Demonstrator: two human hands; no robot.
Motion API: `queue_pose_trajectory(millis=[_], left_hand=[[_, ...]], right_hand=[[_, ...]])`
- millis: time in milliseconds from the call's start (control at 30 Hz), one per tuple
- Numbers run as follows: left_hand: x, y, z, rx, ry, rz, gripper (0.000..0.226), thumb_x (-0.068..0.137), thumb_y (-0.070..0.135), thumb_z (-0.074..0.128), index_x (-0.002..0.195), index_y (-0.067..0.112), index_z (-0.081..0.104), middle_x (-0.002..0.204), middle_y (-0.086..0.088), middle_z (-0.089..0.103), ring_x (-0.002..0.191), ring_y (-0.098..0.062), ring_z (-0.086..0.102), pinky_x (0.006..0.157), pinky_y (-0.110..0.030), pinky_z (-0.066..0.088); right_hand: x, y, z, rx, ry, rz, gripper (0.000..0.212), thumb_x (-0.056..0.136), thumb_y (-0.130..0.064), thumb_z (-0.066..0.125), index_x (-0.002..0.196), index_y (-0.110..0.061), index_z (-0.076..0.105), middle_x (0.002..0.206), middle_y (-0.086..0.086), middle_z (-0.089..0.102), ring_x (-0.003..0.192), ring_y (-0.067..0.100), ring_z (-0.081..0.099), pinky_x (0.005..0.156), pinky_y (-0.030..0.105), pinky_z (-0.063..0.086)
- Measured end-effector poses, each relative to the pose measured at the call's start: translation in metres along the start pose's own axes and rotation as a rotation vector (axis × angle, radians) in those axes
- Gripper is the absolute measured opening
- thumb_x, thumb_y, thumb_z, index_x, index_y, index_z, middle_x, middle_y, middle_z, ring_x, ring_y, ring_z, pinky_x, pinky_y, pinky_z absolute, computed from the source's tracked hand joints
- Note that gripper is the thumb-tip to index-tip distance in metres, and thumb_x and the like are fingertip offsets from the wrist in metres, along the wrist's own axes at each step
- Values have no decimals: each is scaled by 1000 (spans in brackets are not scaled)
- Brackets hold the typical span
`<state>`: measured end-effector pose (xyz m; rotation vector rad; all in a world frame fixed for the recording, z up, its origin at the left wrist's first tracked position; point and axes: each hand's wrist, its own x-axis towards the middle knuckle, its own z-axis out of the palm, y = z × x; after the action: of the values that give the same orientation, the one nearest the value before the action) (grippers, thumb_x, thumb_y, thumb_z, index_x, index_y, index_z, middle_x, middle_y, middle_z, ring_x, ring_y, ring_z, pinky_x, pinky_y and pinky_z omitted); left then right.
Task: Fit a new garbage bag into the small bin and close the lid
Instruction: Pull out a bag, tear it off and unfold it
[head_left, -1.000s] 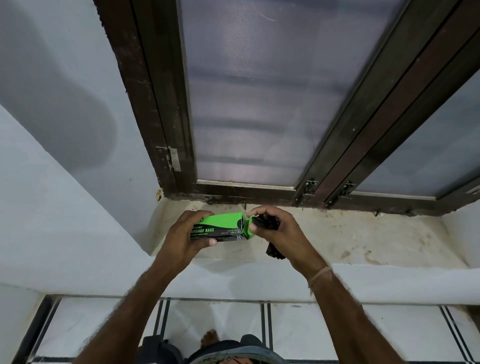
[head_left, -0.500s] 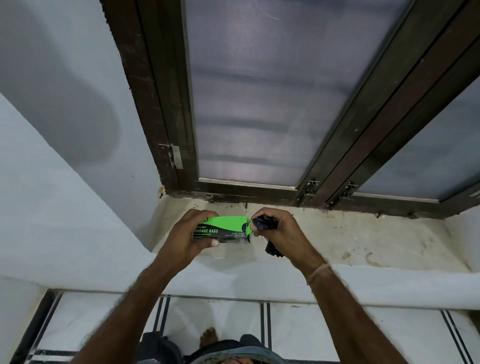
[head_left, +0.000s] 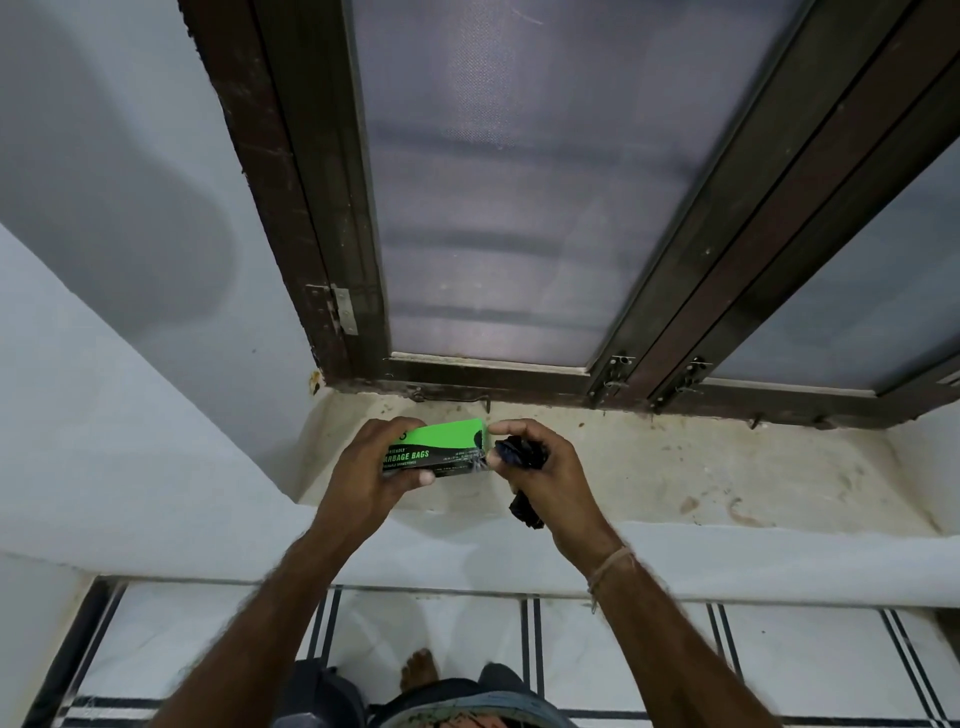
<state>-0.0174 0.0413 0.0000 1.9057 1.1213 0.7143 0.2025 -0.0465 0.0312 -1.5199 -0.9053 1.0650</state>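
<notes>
Over the window sill (head_left: 649, 467): my left hand (head_left: 363, 467) grips the garbage bag box (head_left: 441, 449); right hand (head_left: 550, 467) fingers curled around a rolled black bag (head_left: 519, 457).

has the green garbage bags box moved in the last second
No, barely if at all: the garbage bags box in the left hand sits at the same spot below and right of the window hinge, over the sill.

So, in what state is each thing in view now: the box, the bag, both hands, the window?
Garbage bag box: held above the sill, flap apparently shut.
Black garbage bag: bunched, unopened.
Left hand: grips the box.
Right hand: grips the bag.
Window: looks shut.
</notes>
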Motion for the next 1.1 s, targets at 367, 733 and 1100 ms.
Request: queue_pose_trajectory(millis=[367, 733, 1100], left_hand=[[19, -21, 11, 303, -64, -126, 60, 80, 18, 85, 137, 19, 64, 129, -11, 59, 119, -34, 51, 96, -40, 49], [-11, 17, 23, 490, 165, -53, 47, 87, 36, 80, 126, 14, 65, 125, -11, 61, 116, -32, 55, 90, -41, 47], [-65, 78, 67, -630, 152, -530, 24, 101, 37, 64, 120, 24, 70, 108, 3, 79, 101, -9, 73, 73, -17, 58]], right_hand=[[25, 27, 14, -178, -73, 147, 42, 88, 2, 78, 129, -1, 71, 132, 16, 71, 124, 27, 65, 115, 40, 48], [-2, 23, 16, -33, 74, 141, 33, 96, -35, 70, 115, -9, 72, 108, 18, 72, 73, 18, 62, 75, 40, 56], [-49, 1, 40, 164, -162, 308, 53, 108, -55, 38, 114, -22, 78, 107, 3, 81, 102, 17, 77, 86, 35, 64]])
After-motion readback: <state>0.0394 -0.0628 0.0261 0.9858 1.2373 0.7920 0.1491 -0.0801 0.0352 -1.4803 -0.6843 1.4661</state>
